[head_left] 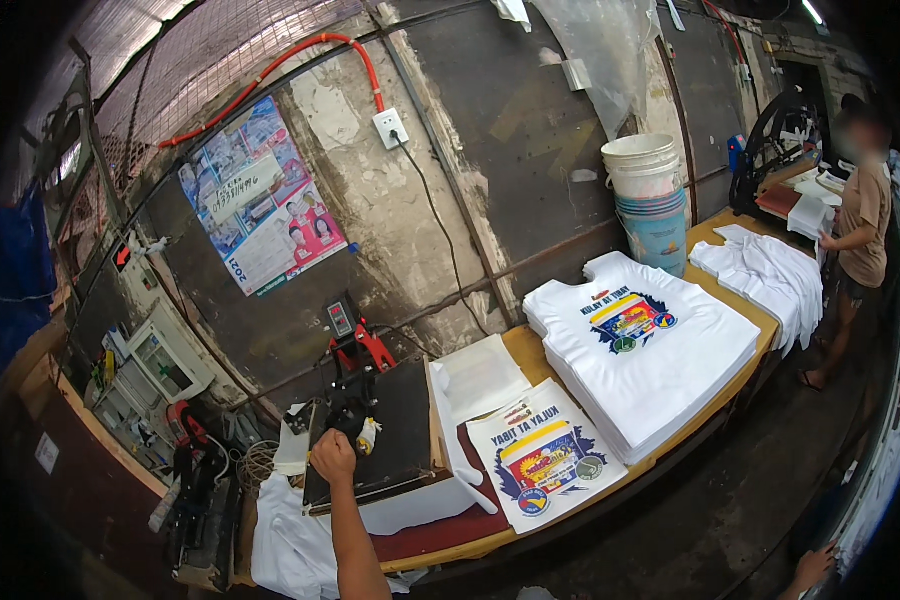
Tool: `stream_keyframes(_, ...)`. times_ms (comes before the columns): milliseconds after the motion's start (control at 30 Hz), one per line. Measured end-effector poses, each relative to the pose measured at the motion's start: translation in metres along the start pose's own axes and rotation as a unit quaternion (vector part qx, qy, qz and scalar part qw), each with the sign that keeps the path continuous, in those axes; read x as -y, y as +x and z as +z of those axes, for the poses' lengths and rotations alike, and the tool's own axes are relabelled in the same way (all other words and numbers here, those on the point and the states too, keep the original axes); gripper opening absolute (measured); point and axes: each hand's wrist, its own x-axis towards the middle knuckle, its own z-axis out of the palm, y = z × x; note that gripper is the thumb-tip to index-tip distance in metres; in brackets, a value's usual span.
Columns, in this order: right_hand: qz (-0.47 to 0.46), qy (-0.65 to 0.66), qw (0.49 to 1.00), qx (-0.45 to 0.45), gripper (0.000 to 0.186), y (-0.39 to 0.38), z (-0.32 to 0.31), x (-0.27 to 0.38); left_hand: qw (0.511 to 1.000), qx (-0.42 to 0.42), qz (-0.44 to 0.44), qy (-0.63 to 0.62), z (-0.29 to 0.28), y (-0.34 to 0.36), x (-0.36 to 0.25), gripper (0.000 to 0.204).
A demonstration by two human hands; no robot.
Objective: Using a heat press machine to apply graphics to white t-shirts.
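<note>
My left hand (333, 457) is closed in a fist at the handle of a heat press (395, 425), whose flat dark top lies level below it; the fingers hide most of the grip. A small cloth or tape wrap (368, 436) shows beside the knuckles. White fabric (420, 510) hangs out from under the press, over its red base. Beside the press lies a transfer sheet (547, 455) with a mirrored colour print. My right hand (815, 567) is low at the right rim, away from the press, fingers partly stretched with nothing visible in them.
A tall stack of printed white shirts (640, 350) stands on the yellow table (755, 335). Behind it are stacked buckets (648, 200) and a pile of white cloth (760, 280). A cord drops from a wall outlet (391, 129). A co-worker (863, 200) stands at the far right.
</note>
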Motion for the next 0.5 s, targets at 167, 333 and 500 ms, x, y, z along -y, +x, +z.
stream_keyframes(167,-0.006,0.014,0.999,-0.035,0.072,0.009,0.016,0.001,1.000,-0.014,0.013,0.002,0.001,0.000,0.007,0.025)
stream_keyframes(333,0.017,0.015,1.000,0.005,0.075,0.007,0.003,0.007,1.000,-0.010,0.011,0.007,0.001,0.000,0.006,0.024)
stream_keyframes(500,-0.036,0.030,0.999,-0.019,0.071,-0.005,-0.020,-0.004,1.000,-0.022,0.018,0.007,0.002,-0.001,0.009,0.025)
